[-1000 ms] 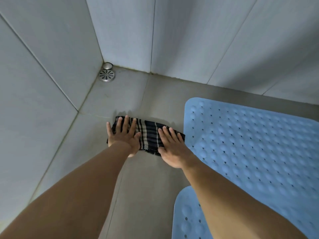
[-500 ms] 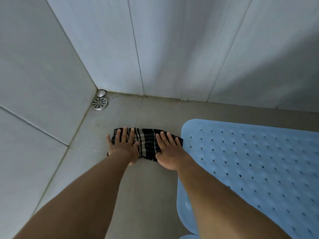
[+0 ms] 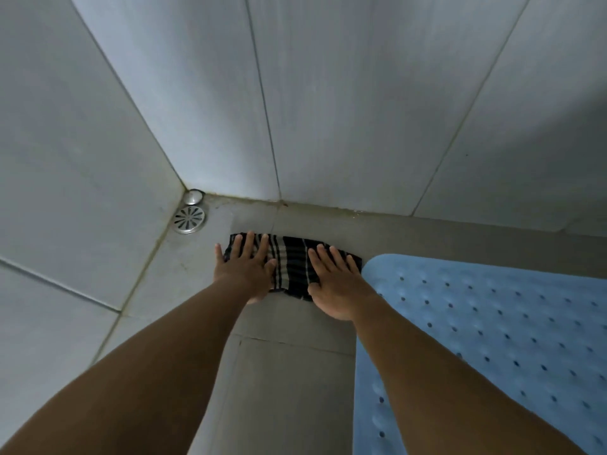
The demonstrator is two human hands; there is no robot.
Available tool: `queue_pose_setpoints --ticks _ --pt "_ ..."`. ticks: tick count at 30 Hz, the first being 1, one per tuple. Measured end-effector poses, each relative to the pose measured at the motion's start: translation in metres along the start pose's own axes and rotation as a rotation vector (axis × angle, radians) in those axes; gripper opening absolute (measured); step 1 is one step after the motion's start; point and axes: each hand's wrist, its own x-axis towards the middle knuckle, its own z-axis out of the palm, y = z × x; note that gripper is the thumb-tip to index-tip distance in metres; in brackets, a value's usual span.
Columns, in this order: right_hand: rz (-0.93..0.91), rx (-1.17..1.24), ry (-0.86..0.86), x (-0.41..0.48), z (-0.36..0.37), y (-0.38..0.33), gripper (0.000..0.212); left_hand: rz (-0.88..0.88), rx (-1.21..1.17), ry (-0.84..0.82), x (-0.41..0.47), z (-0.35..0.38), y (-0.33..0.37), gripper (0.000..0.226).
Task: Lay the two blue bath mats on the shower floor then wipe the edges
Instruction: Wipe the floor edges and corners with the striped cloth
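Striped cloth (image 3: 290, 267) pushed nearer the back wall; hands flat, fingers spread, left hand (image 3: 244, 270) and right hand (image 3: 335, 287) pressing it; blue bath mat (image 3: 492, 323) laid at 3 o'clock; edge-wiping judged under way, unfinished.

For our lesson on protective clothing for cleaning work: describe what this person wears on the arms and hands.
Nothing is worn. The left hand and right hand are bare, with no gloves and no ring showing. The left forearm and right forearm are bare too: no sleeve, watch or bracelet appears up to the picture's edge.
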Motion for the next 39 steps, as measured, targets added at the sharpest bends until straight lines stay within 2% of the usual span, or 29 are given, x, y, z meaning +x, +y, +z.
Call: queue_pose_setpoints --ticks 4,7,11,16,18,19,22,24,30,32,39 --pt "0.012 0.011 0.001 0.025 -0.020 0.011 0.062 0.056 0.040 0.040 0.027 -0.013 0.000 0.068" --pt "0.021 0.003 0.010 0.039 -0.032 0.019 0.058 0.089 0.024 0.178 0.042 -0.023 0.002 0.059" --pt "0.033 -0.011 0.079 0.057 -0.052 0.027 0.058 0.087 0.155 0.319 0.053 -0.035 0.007 0.053" --pt "0.183 0.027 0.308 0.065 -0.061 0.034 0.061 -0.071 -0.062 0.435 0.063 -0.045 0.020 0.047" --pt "0.291 0.041 0.337 0.063 -0.063 0.037 0.061 -0.099 -0.029 0.423 0.070 -0.049 0.023 0.044" --pt "0.329 0.002 0.321 0.062 -0.068 0.037 0.057 -0.083 0.015 0.423 0.073 -0.053 0.024 0.042" --pt "0.357 -0.156 0.314 0.055 -0.086 0.034 0.020 -0.011 0.049 0.447 0.072 -0.065 0.023 0.038" --pt "0.346 -0.148 0.357 0.046 -0.098 0.034 0.012 0.000 -0.001 0.475 0.063 -0.075 0.021 0.033" --pt "0.331 -0.026 0.408 0.016 -0.149 0.039 0.020 0.044 -0.104 0.520 0.034 -0.135 0.016 0.021" --pt "0.322 -0.005 0.453 0.003 -0.170 0.038 0.017 0.060 -0.145 0.554 0.026 -0.156 0.018 0.019" --pt "0.293 0.033 0.580 -0.052 -0.254 0.033 0.021 0.185 -0.246 0.572 -0.015 -0.245 0.026 0.030"
